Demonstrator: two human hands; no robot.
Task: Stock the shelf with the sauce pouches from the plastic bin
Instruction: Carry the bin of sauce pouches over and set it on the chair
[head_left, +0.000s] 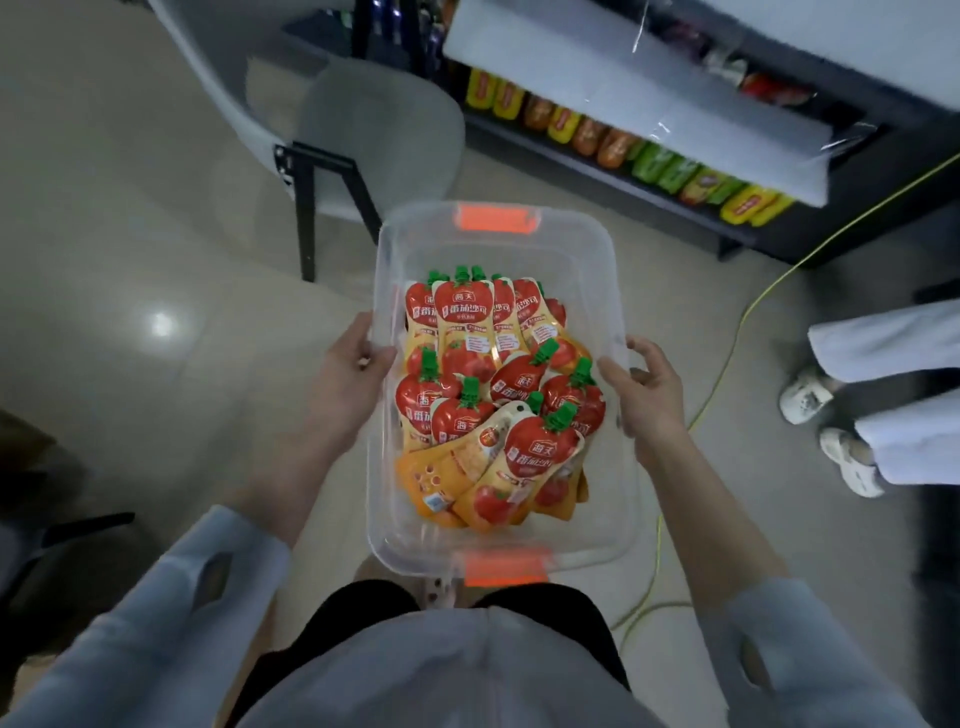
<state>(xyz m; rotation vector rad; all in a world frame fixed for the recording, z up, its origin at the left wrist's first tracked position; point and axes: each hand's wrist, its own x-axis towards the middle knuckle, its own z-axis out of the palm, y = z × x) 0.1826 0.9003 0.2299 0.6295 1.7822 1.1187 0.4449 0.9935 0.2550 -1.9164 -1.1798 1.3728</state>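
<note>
A clear plastic bin (498, 244) with orange latches at both ends hangs in front of me above the floor. Inside lie several red and yellow tomato sauce pouches (493, 395) with green caps, piled loosely. My left hand (358, 358) grips the bin's left rim, thumb over the edge. My right hand (644, 384) grips the right rim with curled fingers. The shelf (649, 104) stands at the upper right, its lower tier lined with yellow, orange and green pouches.
A grey chair (363, 135) with black legs stands just beyond the bin on the left. A yellow cable (743, 322) runs across the floor on the right. Another person's legs and white shoes (810, 400) are at the right edge.
</note>
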